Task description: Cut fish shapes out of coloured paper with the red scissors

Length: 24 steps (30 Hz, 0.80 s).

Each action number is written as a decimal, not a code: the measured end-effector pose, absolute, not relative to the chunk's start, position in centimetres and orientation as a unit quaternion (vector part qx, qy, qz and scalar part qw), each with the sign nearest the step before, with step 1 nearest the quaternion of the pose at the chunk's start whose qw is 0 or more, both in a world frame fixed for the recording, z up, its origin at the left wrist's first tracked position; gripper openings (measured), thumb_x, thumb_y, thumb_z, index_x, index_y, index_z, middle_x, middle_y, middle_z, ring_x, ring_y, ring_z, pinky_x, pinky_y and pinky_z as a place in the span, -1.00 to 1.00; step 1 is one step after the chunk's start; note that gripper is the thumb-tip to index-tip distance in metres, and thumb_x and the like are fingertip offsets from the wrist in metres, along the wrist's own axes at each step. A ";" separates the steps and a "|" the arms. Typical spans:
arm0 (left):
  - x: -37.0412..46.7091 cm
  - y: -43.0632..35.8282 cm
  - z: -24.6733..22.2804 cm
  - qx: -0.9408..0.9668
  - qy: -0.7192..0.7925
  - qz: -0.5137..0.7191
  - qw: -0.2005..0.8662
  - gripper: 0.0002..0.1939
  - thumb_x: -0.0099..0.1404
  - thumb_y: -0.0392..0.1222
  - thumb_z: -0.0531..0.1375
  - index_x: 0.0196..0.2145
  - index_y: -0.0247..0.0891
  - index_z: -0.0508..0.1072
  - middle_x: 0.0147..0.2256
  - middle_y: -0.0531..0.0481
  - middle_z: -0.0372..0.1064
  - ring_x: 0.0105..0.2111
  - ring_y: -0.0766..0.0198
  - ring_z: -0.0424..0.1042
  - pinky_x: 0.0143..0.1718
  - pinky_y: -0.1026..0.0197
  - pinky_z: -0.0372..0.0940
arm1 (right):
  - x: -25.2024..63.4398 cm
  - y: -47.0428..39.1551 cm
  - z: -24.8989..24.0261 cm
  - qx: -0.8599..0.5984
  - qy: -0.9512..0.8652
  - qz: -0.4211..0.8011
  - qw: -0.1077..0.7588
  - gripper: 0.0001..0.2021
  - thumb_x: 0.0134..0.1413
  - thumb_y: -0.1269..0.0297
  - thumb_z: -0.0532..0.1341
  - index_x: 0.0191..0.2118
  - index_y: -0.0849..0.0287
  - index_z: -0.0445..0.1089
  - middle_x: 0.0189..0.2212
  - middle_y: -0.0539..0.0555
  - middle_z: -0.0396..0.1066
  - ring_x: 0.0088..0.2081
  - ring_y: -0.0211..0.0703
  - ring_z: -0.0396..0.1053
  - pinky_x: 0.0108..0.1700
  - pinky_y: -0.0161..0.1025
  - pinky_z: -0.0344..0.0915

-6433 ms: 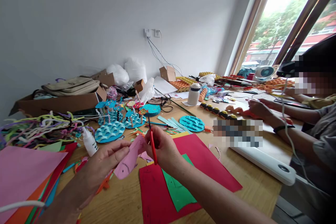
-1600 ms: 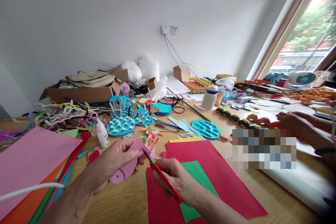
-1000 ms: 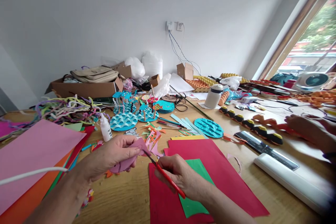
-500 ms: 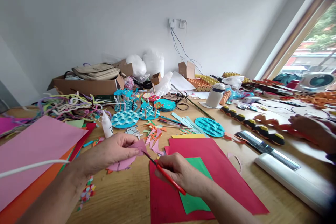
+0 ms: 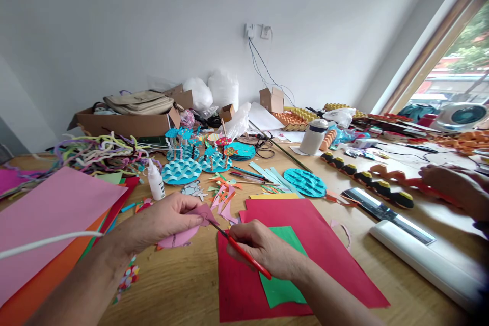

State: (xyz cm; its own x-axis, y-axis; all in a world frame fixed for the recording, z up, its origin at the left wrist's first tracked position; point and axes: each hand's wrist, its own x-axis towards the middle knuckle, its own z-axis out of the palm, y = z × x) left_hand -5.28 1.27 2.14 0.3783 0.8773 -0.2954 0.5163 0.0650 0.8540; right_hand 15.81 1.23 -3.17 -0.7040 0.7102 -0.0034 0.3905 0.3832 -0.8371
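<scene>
Pink paper cutout [image 5: 182, 226] pinched in left hand [image 5: 158, 221], held just above desk [image 5: 179, 290]. Right hand [image 5: 263, 252] closed around red-handled scissors [image 5: 240, 250], blade tips touching cutout edge. Red sheet [image 5: 321, 244] with green sheet [image 5: 282, 265] on top, under right hand. Pink sheet stack [image 5: 49, 219] left, glue bottle [image 5: 156, 181] beyond. Another person's hand [image 5: 451, 188] far right.

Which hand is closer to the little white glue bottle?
Left. The left hand, holding a pink paper shape, sits just in front of the glue bottle. The right hand, holding red scissors, is farther off to the bottle's right.
</scene>
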 end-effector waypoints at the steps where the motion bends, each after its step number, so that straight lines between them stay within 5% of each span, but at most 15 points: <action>1: -5.3 1.2 2.1 0.660 0.526 0.179 0.507 -0.78 0.12 -0.06 0.12 -0.46 -0.27 0.42 -0.79 0.25 0.02 -0.77 0.45 0.00 -0.72 0.36 -0.09 | 15.8 1.2 -3.1 -0.340 -0.812 0.438 0.182 -0.72 0.09 0.28 0.07 -0.58 0.19 0.05 -0.66 -0.15 -0.03 -0.57 -0.40 -0.07 -0.58 -0.40 -0.10; 11: -5.6 1.5 2.0 0.669 0.515 0.184 0.504 -0.79 0.10 -0.07 0.14 -0.48 -0.28 0.40 -0.62 0.16 0.13 -0.63 0.39 0.18 -0.67 0.37 -0.01 | 15.8 1.2 -3.2 -0.342 -0.825 0.413 0.177 -0.69 0.13 0.19 0.04 -0.58 0.20 0.07 -0.65 -0.14 -0.05 -0.58 -0.39 -0.07 -0.59 -0.40 -0.11; 24: -6.0 1.5 1.7 0.680 0.523 0.159 0.489 -0.82 0.12 -0.11 0.12 -0.52 -0.27 0.36 -0.73 0.20 0.13 -0.76 0.47 0.00 -0.76 0.38 -0.15 | 15.8 1.1 -3.4 -0.349 -0.847 0.359 0.177 -0.66 0.13 0.15 0.06 -0.58 0.21 0.10 -0.66 -0.15 -0.05 -0.59 -0.40 -0.10 -0.60 -0.39 -0.13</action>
State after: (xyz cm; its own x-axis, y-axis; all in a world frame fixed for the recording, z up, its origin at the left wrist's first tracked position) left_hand -6.00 1.51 1.73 0.4022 0.8669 -0.2946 0.5552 0.0249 0.8314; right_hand 15.81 1.05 -3.43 -0.6938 0.7185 0.0498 0.4643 0.4990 -0.7318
